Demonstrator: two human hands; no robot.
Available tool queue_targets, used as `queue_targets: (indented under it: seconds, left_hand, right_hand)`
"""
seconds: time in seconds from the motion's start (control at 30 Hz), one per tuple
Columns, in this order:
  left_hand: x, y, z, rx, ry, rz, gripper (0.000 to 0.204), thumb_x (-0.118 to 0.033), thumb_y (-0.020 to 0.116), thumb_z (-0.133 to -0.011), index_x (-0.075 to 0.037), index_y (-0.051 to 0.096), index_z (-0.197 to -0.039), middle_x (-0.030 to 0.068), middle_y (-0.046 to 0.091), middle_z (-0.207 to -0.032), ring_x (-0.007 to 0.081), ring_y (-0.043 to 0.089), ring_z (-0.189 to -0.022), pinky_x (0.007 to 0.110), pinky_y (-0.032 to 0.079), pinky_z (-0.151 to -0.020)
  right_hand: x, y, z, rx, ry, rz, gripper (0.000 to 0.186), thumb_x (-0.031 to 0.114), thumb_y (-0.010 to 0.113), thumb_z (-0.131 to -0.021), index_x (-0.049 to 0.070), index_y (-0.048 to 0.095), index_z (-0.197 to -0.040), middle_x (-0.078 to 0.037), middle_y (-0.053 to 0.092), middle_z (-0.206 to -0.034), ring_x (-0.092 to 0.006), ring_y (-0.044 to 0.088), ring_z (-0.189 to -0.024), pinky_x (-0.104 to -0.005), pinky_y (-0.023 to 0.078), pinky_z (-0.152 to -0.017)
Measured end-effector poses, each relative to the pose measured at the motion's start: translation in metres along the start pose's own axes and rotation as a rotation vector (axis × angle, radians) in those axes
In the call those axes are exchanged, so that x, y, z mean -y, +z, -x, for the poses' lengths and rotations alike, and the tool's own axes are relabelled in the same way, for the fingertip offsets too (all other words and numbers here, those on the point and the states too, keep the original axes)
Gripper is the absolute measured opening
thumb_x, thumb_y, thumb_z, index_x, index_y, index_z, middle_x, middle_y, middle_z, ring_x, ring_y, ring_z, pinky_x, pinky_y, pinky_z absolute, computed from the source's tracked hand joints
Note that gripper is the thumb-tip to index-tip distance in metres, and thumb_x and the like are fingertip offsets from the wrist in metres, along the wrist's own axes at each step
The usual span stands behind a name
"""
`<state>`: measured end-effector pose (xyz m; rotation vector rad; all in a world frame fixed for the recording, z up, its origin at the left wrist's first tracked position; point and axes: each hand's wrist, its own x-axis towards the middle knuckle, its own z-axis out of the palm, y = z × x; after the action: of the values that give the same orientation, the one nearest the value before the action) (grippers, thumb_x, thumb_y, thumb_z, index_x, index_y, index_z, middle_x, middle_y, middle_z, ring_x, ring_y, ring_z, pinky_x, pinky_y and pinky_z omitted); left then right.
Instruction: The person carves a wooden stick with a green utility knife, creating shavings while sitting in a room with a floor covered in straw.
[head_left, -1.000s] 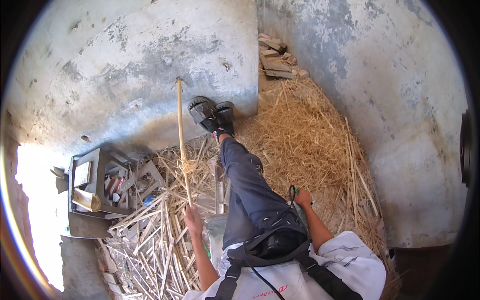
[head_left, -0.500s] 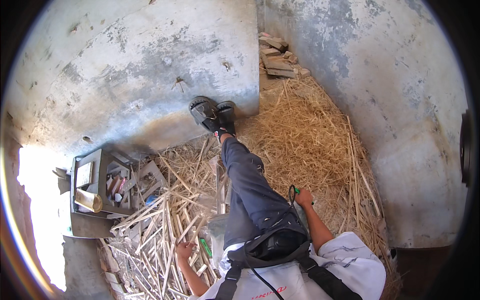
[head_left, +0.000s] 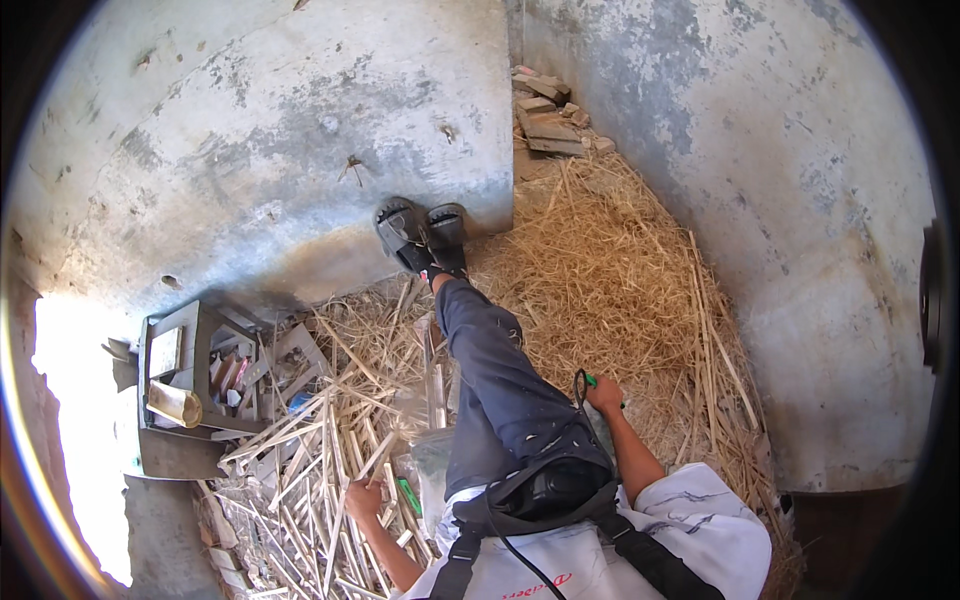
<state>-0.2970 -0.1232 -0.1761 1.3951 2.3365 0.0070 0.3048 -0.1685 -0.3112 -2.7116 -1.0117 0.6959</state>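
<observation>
Pale wooden strips [head_left: 334, 470] lie in a loose, criss-crossed heap on the floor at my left, reaching from just beside my legs out toward a dark, open-fronted cabinet [head_left: 190, 455]. My left hand [head_left: 363, 498] is low over that heap with its fingers curled; among so many strips I cannot tell whether they grip one or only rest near them. Just to the right of that hand, a slim bright-green thing [head_left: 409, 496] lies among the strips. My right hand [head_left: 605, 394] is well apart from the left, beyond my thigh, with the fingers clenched around a green object [head_left: 592, 381]; only a little of it shows, so I cannot make out its full shape. A black cord [head_left: 580, 377] loops up just beside that fist.

My legs, in dark grey trousers [head_left: 490, 345], stretch away between the strips and a broad bed of golden straw [head_left: 610, 280]. Both feet wear black sandals [head_left: 402, 228], close together in front of the blotchy, peeling wall [head_left: 270, 140]. More long strips [head_left: 715, 340] run along the straw's right edge. In the far corner is a small stack of bricks [head_left: 553, 133]. A pale, curved piece [head_left: 172, 403] sits at the cabinet's near edge, with mixed odds and ends inside.
</observation>
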Motion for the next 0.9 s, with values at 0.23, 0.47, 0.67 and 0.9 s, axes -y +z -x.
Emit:
queue_targets:
  seconds: [0.23, 0.47, 0.67, 0.9]
  left_hand:
    - [-0.023, -0.047, 0.021, -0.055, -0.031, -0.013, 0.037, -0.044, 0.081, -0.083, -0.019, 0.087, -0.109, 0.0198, 0.081, -0.099, 0.0417, 0.077, -0.096, 0.053, 0.06, -0.09]
    - [-0.045, -0.135, 0.044, -0.14, -0.009, -0.027, 0.026, -0.036, 0.076, -0.092, -0.015, 0.088, -0.1, 0.02, 0.079, -0.091, 0.0402, 0.076, -0.092, 0.052, 0.057, -0.086]
    - [-0.055, -0.148, 0.046, -0.47, 0.234, 0.198, 0.03, -0.034, 0.063, -0.105, -0.012, 0.083, -0.098, 0.0088, 0.061, -0.066, 0.0279, 0.06, -0.065, 0.046, 0.046, -0.066]
    - [-0.162, -0.147, 0.08, 0.202, 0.279, 1.079, 0.03, -0.033, 0.055, -0.115, -0.012, 0.066, -0.096, -0.01, 0.042, -0.063, 0.0002, 0.033, -0.05, 0.018, 0.023, -0.042]
  right_hand:
    - [0.004, 0.0, -0.001, 0.026, 0.003, -0.008, 0.04, 0.038, 0.071, -0.088, 0.014, 0.08, -0.118, -0.024, 0.078, -0.107, -0.0446, 0.074, -0.104, -0.0553, 0.057, -0.092]
    - [0.006, -0.005, 0.001, 0.036, 0.009, -0.002, 0.04, 0.042, 0.071, -0.088, 0.015, 0.08, -0.117, -0.022, 0.079, -0.108, -0.0424, 0.075, -0.106, -0.0548, 0.058, -0.094]
    - [0.01, -0.015, 0.005, -0.011, -0.01, -0.128, 0.042, 0.041, 0.073, -0.089, 0.013, 0.079, -0.119, -0.024, 0.078, -0.11, -0.041, 0.075, -0.108, -0.0526, 0.058, -0.091]
    - [0.044, -0.055, -0.02, -0.171, -0.252, -0.779, 0.032, 0.027, 0.073, -0.101, 0.007, 0.075, -0.125, -0.005, 0.072, -0.09, -0.0157, 0.067, -0.076, -0.0339, 0.052, -0.072]
